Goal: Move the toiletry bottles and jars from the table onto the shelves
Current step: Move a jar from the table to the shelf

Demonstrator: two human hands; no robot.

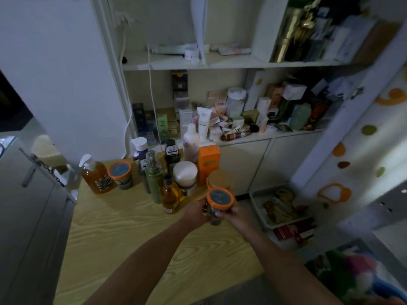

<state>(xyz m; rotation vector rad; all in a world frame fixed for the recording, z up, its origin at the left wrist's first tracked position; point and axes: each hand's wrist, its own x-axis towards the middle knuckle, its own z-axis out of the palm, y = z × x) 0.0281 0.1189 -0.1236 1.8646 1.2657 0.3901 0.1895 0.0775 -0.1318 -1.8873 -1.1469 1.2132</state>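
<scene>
**Both hands on orange-lidded jar at table's right edge**

Left hand (196,213) and right hand (235,214) both grip the orange-lidded jar (220,198), fingers curled round its sides, left on the left side, right on the right. The jar is upright, just in front of a wooden-lidded jar (219,179), over the right edge of the wooden table (132,227). Can't tell if its base touches the top. Its contents look dark and are unclear.

Still on the table:
- pump bottle (97,175) with amber liquid and bold dark print, unreadable
- second orange-rimmed jar (120,172), lid on
- green spray bottle (154,175)
- small amber bottle (169,194) with golden liquid
- white-lidded jar (185,172)
- orange box (208,160)
- dark bottle (171,155) with a white label, characters too blurred to read
- pale bottle (191,143)
- white-capped bottle (139,148)

The lower shelf (275,134) is crowded with boxes, tubes and bottles. A white tube (203,122) stands there, its writing unreadable. The upper shelf (167,64) holds a few tubes. A floor tray (255,201) beside the table holds packets.
</scene>
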